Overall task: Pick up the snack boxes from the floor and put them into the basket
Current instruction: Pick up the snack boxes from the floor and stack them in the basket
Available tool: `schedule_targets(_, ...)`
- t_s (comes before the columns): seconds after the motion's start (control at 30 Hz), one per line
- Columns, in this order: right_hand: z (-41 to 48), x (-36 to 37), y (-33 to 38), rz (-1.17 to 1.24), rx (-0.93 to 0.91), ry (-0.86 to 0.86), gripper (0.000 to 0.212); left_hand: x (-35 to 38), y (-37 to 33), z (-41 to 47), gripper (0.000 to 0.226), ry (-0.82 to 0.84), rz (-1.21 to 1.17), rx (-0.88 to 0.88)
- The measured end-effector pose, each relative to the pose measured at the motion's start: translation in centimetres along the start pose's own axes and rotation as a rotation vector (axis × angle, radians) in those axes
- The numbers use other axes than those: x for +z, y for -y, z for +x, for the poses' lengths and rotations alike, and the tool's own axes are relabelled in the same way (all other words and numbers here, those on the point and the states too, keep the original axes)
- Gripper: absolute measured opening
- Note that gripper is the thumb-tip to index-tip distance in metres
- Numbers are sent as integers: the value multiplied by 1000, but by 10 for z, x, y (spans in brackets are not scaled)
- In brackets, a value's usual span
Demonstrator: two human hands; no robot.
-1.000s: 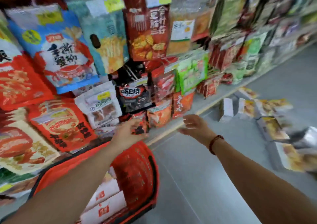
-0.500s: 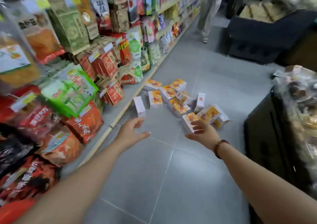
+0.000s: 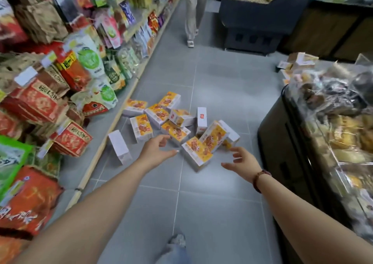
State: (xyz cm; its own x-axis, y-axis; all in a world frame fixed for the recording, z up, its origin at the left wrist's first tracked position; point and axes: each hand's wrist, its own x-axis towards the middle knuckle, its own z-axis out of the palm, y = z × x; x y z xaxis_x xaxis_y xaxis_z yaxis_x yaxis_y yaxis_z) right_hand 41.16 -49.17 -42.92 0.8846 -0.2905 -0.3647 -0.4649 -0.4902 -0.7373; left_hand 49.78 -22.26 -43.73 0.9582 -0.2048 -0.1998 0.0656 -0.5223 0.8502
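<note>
Both the left hand [image 3: 156, 150] and the right hand [image 3: 243, 162] were stretched forward with fingers loosely spread, holding nothing. Just beyond and between them, the boxes [image 3: 157, 114] lay scattered on the floor [image 3: 212, 213], beside the shelf [image 3: 94, 130].

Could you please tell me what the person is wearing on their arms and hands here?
Both arms are bare as far as the frame shows, with no sleeves in view. Neither the left hand nor the right hand wears a glove. The right wrist carries a bracelet of dark reddish-brown beads; the left wrist is bare. Rings cannot be made out.
</note>
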Motion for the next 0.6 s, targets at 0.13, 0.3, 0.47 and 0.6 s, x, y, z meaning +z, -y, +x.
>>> schedule_targets(0.13, 69, -14, 4, -29, 43, -3, 60, 2, -12, 82, 57, 6, 44, -11)
schedule_targets(0.3, 148, -36, -6, -61, 91, 34, 64, 24, -22, 159, 63, 36, 76, -66)
schedule_targets(0.47, 261, -68, -23, -100, 82, 105, 59, 73, -24, 247, 57, 13, 82, -138)
schedule_targets(0.6, 364, -94, -44, -115, 118, 154, 52, 121, -22, 322, 59, -29, 73, -242)
